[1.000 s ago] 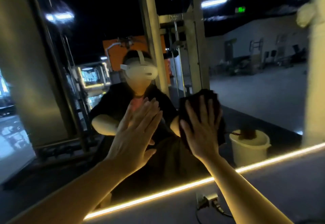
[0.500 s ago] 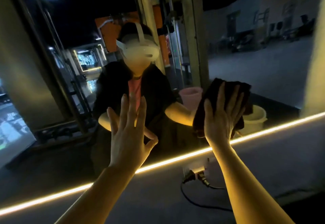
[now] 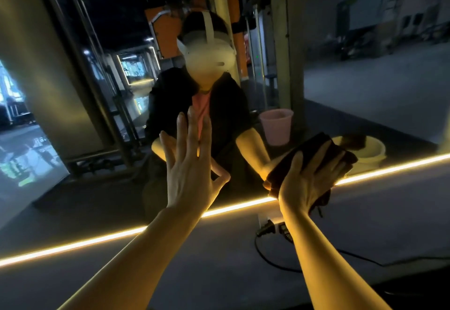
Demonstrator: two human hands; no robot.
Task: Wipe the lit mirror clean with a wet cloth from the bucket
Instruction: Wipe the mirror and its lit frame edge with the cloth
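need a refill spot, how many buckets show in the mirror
2, both reflected at the lower right: a pink plastic bucket beside the reflected arm, and a cream round bucket behind the dark cloth. Others may be hidden.

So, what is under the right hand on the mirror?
A dark folded cloth, pressed flat by the right hand near the lit strip. The glass behind the cloth is covered, so its state cannot be seen.

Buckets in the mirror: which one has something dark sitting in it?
The pale cream bucket, low at the mirror's right, just past the right hand and its cloth. The pink bucket behind shows nothing dark inside.
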